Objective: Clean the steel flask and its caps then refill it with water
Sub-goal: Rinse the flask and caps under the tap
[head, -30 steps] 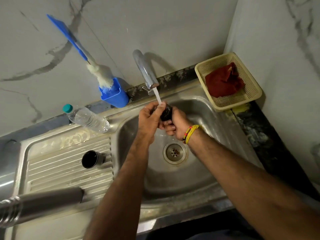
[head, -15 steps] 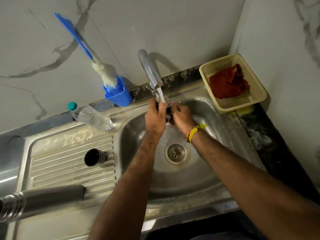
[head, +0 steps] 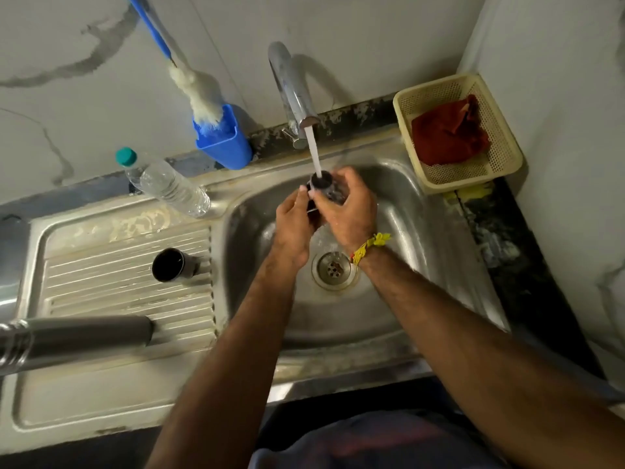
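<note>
Lying across one steel sink's (head: 422,211) drainboard: one steel flask (head: 77,336), on its side. Two hands over basin: right hand (head: 348,204) curled round one black inner cap (head: 321,184) under tap (head: 291,86) stream; left hand (head: 294,218) pinching cap's edge. One cup cap (head: 170,265) on drainboard. One mesh basket (head: 500,147), one plastic bottle (head: 165,184), one bottle brush (head: 192,86).

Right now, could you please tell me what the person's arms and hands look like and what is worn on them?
Both forearms are bare, with no sleeves in view, and visibly hairy. The left hand wears nothing that shows. The right hand is bare too, but a thread band of yellow, red and dark strands circles its wrist, with a frayed yellow knot. No rings or watch show.
</note>
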Motion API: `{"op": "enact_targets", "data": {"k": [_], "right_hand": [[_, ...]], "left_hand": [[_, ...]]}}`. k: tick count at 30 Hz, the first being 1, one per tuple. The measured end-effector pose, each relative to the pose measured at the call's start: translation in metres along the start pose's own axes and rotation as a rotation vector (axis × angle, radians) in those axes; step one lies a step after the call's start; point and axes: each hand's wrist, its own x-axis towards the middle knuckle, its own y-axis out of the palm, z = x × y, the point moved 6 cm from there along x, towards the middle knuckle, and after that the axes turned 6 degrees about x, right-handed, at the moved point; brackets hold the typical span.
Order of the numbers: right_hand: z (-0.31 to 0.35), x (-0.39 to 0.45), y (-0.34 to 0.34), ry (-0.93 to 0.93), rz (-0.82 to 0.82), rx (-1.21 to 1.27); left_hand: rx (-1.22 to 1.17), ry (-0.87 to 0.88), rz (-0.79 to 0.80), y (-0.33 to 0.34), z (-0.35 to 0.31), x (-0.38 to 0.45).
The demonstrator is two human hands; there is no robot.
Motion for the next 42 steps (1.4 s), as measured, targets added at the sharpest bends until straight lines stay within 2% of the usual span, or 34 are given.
{"op": "enact_targets", "data": {"k": [2, 4, 6, 9, 11, 13, 16, 19, 25, 31, 37, 42], "right_hand": [[0.003, 0.003, 0.004, -0.092, 0.064, -0.089], [0.000, 0.003, 0.003, -0.050, 0.028, -0.035], [-0.013, 0.006, -0.002, 0.148, -0.076, 0.121], [-0.028, 0.002, 0.009, 0.548, 0.016, 0.467], [-0.026, 0.000, 0.010, 0.646, 0.023, 0.618], [-0.023, 0.003, 0.003, 0.524, 0.016, 0.510], [-0.016, -0.001, -0.003, 0.278, 0.072, 0.184], [-0.018, -0.014, -0.006, 0.247, 0.074, 0.095], [-0.024, -0.032, -0.002, 0.273, 0.252, 0.115], [-0.024, -0.046, 0.013, 0.204, 0.230, -0.022], [-0.015, -0.085, 0.073, 0.094, 0.400, -0.114], [0.000, -0.113, 0.135, -0.053, 0.582, -0.274]], "left_hand": [[-0.052, 0.007, -0.006, -0.007, 0.001, -0.001], [-0.032, 0.063, -0.001, -0.011, -0.002, -0.004], [0.128, 0.166, -0.007, -0.014, -0.006, -0.007], [0.342, 0.283, -0.102, -0.022, -0.014, -0.005], [0.445, 0.323, -0.106, -0.027, -0.018, -0.001], [0.514, 0.351, -0.072, -0.030, -0.018, -0.001], [0.640, 0.403, -0.047, -0.032, -0.016, -0.008], [0.755, 0.461, -0.051, -0.030, -0.010, -0.014], [0.821, 0.455, -0.207, -0.051, -0.003, -0.038], [0.643, 0.388, -0.518, -0.132, 0.023, -0.084], [0.606, 0.327, -0.777, -0.231, 0.055, -0.137], [0.622, 0.219, -0.735, -0.272, 0.063, -0.155]]}}
